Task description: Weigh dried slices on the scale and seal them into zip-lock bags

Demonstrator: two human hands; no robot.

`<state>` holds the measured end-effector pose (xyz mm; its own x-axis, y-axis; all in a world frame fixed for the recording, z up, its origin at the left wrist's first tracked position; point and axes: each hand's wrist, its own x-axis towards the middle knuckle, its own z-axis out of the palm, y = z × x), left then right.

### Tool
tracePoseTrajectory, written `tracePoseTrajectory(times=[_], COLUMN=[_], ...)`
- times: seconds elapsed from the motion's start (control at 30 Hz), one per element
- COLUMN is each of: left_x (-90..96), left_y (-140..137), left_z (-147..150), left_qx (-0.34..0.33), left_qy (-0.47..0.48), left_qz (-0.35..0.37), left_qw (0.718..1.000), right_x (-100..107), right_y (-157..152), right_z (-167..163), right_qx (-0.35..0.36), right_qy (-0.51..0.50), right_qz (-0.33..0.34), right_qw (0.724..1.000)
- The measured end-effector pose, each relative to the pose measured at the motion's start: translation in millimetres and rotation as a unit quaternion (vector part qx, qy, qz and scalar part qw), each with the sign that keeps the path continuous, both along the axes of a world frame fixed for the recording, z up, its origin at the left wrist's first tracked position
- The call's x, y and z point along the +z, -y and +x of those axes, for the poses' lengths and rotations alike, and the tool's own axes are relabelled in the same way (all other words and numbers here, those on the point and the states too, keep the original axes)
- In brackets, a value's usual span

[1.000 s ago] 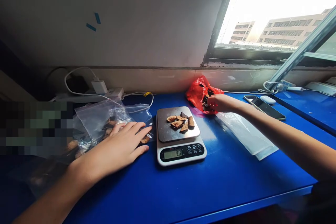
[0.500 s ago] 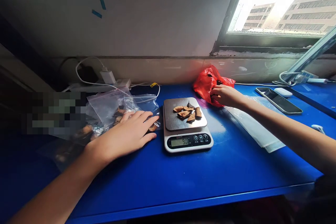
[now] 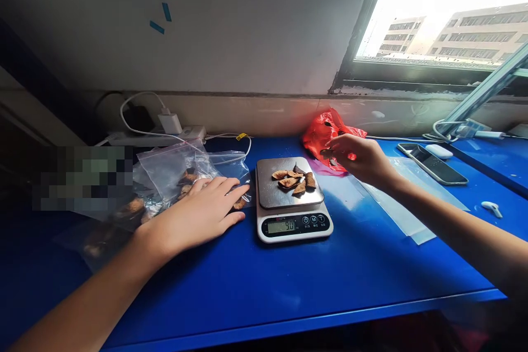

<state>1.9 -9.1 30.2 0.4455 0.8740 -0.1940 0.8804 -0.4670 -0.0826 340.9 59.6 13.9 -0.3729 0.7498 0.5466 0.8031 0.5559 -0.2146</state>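
My left hand [image 3: 208, 206] lies flat with fingers spread over clear zip bags [image 3: 167, 168] that hold brown dried pieces. To its right a kitchen scale [image 3: 293, 225] carries several brown dried slices [image 3: 289, 178] on its steel plate, and the display seems to read 9.0. Behind and right of the scale, my right hand [image 3: 361, 155] is just in front of an open red plastic bag [image 3: 319, 131]. Its fingertips are pinched on a small dark dried slice [image 3: 325, 153], partly hidden by the fingers. More dark pieces show in the red bag's mouth.
Flat clear bags [image 3: 406, 220] lie under my right forearm. Farther right are a phone [image 3: 433, 164], a white earbud case [image 3: 438, 151] and a loose earbud [image 3: 491, 209]. A power strip [image 3: 192, 133] with a white charger [image 3: 170, 122] stands by the wall.
My right hand has come out of the red bag slightly toward me, with a small dark slice now showing in its fingers. My left hand stays on the zip bags.
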Motion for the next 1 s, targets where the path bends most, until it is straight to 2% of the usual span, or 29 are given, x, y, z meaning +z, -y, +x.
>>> tracePoseTrajectory(times=[0.13, 0.27, 0.43, 0.53, 0.67, 0.73, 0.77, 0.83, 0.87, 0.93, 1.0], left_x=[-4.5, -10.8, -15.8, -15.8, -9.4, -5.7, -4.7, -4.9, -6.2, -10.0, -13.9], left_y=[-1, -1, -2, -2, 0, 1, 1, 1, 1, 0, -2], left_z=[-3, -7, -10, -9, -6, -4, -4, -4, -5, -7, -9], left_qx=[-0.017, -0.017, -0.023, -0.023, -0.020, -0.017, -0.015, -0.014, -0.015, -0.019, -0.027], left_qy=[0.001, 0.035, 0.046, 0.048, 0.035, 0.024, 0.021, 0.022, 0.024, 0.028, 0.034], left_qz=[0.021, 0.041, 0.045, 0.044, 0.032, 0.017, 0.012, 0.015, 0.019, 0.029, 0.038], left_qw=[1.000, 0.998, 0.998, 0.998, 0.999, 0.999, 1.000, 1.000, 0.999, 0.999, 0.998], right_x=[10, 9, 7, 15, 23, 22, 20, 12, 7, -6, -20], right_y=[17, 11, 9, 16, 23, 24, 23, 18, 15, 5, -6], right_z=[-38, -64, -74, -66, -28, 8, 30, 76, 99, 136, 160], right_qx=[0.048, 0.074, 0.116, 0.121, 0.074, -0.001, -0.062, -0.250, -0.293, -0.340, -0.349], right_qy=[-0.003, 0.018, 0.069, 0.076, 0.029, 0.020, 0.016, 0.027, 0.033, 0.057, 0.100], right_qz=[-0.035, -0.050, -0.063, -0.034, 0.050, 0.071, 0.074, 0.026, -0.006, -0.063, -0.111], right_qw=[0.998, 0.996, 0.989, 0.989, 0.996, 0.997, 0.995, 0.967, 0.955, 0.937, 0.925])
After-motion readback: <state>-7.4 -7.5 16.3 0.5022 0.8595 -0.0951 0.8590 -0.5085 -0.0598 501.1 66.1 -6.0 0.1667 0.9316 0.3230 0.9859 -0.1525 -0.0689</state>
